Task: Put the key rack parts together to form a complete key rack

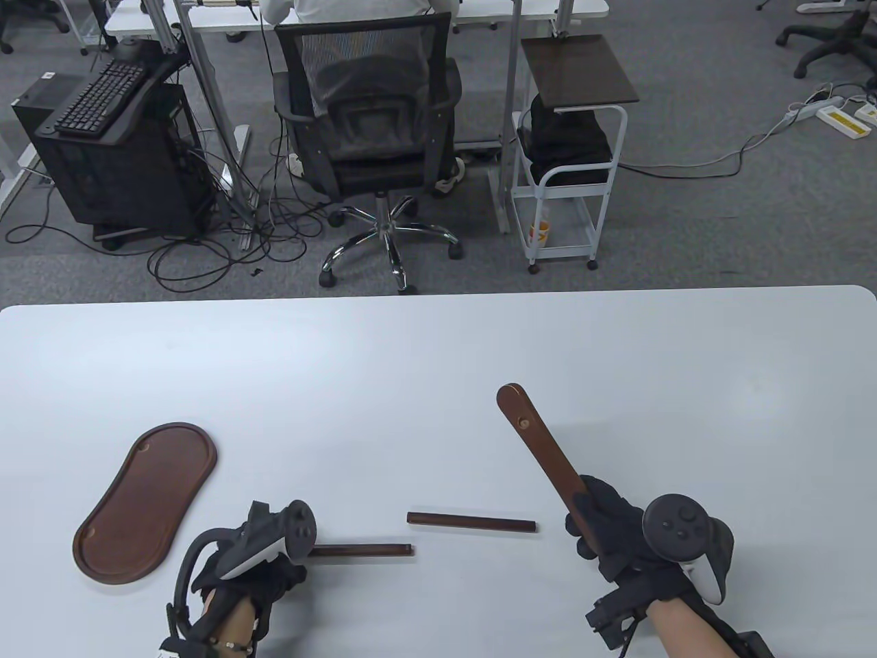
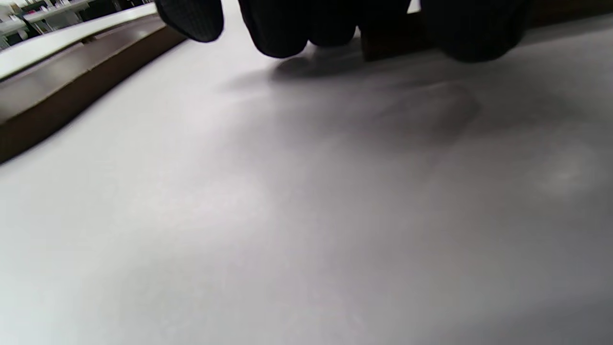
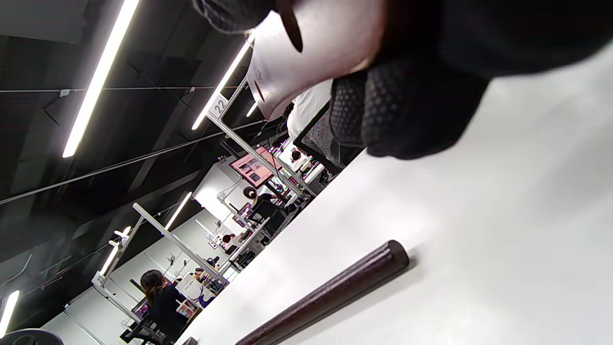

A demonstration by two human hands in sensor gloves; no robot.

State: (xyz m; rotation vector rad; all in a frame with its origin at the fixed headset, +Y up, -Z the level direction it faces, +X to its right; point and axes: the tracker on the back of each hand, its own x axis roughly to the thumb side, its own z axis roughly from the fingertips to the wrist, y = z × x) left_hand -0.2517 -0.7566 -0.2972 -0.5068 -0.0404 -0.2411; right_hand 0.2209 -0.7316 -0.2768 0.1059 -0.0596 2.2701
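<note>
- White tabletop (image 1: 438,356) fills the near half of the table view and carries every wooden part.
- Nearest the person, the right hand (image 1: 610,528) is wrapped around the lower end of a flat wooden slat (image 1: 541,452). The slat's long axis runs up and to the left, away from the person, and its rounded tip with a small hole points toward the table's middle. It looks lifted off the surface, though that is a judgement.
- The left hand (image 1: 253,555) sits low on the left, with its fingers (image 2: 282,28) curled down at the table. They are at the left end of a thin rod (image 1: 363,550), but whether they actually pinch it cannot be told from these views.
- That rod lies flat and runs left to right, leading away from the left hand toward the right.
- A second, thicker bar (image 1: 471,523) lies just beyond it, also left to right, between the two hands and slightly nearer the right one. The right wrist view shows it as a dark bar (image 3: 330,292) resting on the table below the hand.
- An oval wooden tray (image 1: 144,504) lies to the left of the left hand, with its long axis tilted up to the right.
- Beyond the table edge is grey carpet with an office chair (image 1: 370,130), a computer tower (image 1: 116,164) and a white trolley (image 1: 569,171).
</note>
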